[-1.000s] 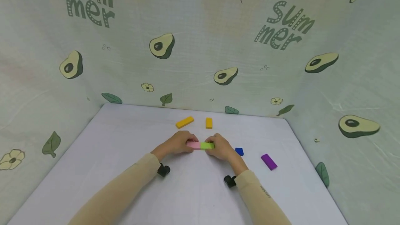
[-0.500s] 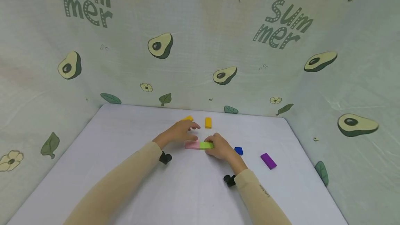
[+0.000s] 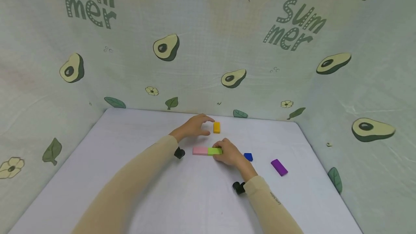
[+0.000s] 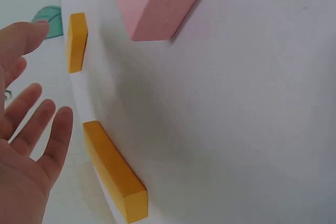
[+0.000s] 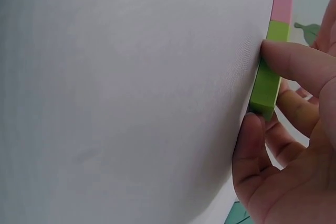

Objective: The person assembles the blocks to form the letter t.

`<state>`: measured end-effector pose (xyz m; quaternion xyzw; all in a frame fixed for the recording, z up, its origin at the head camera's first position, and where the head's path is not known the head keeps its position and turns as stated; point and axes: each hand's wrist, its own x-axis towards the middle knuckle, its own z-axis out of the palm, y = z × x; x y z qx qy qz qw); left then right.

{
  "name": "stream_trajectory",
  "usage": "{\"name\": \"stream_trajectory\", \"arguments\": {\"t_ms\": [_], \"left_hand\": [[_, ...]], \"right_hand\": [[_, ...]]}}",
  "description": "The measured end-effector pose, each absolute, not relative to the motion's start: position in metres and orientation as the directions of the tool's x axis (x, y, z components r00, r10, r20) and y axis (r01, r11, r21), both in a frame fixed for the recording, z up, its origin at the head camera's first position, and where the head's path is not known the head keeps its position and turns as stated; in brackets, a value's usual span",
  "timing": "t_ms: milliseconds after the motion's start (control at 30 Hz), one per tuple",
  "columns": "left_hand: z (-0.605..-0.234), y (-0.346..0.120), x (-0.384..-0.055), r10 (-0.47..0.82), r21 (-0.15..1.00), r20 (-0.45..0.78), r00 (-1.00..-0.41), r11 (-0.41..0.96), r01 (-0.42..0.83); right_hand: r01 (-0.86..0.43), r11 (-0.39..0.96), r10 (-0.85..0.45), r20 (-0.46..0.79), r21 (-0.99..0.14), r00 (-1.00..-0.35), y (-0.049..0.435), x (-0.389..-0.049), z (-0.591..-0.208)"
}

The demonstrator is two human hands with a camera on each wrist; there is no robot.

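My right hand (image 3: 228, 153) pinches a green block (image 5: 266, 85) between thumb and fingers, low on the white table. End to end with it lies a pink block (image 3: 200, 151), which no hand touches. Farther back, my left hand (image 3: 194, 125) is spread with nothing between thumb and fingers. Just right of its fingertips in the head view is a short yellow block (image 3: 216, 127). A longer yellow block (image 4: 114, 171) shows in the left wrist view, while the left hand hides it from the head camera.
To the right of my right hand lie a small blue block (image 3: 248, 156) and a purple block (image 3: 279, 167). A printed cloth (image 3: 195, 82) hangs around the back and sides of the white table (image 3: 201, 198).
My left hand has let go of the pink block and moved back and right, over the longer yellow block towards the short one. My right hand has stayed on the green block.
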<state>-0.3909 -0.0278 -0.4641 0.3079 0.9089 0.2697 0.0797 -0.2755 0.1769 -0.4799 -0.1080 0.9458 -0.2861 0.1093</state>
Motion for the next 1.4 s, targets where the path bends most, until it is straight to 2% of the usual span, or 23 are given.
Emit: {"name": "stream_trajectory", "arguments": {"t_ms": [633,1000,1400], "left_hand": [[-0.491,-0.01,-0.417,0.633,0.525,0.02,-0.774,0.652,0.547],[-0.494,0.003,-0.418,0.658,0.493,0.032,-0.753,0.644,0.584],[-0.495,0.006,-0.416,0.649,0.49,0.033,-0.76,0.652,0.579]], "right_hand": [[-0.169,0.811,-0.286,-0.126,-0.56,-0.95,0.176,-0.274,-0.482],[-0.167,0.816,-0.274,-0.116,-0.554,-0.955,0.177,-0.275,-0.483],[-0.197,0.813,-0.297,-0.1,-0.548,-0.95,0.179,-0.276,-0.484]]}}
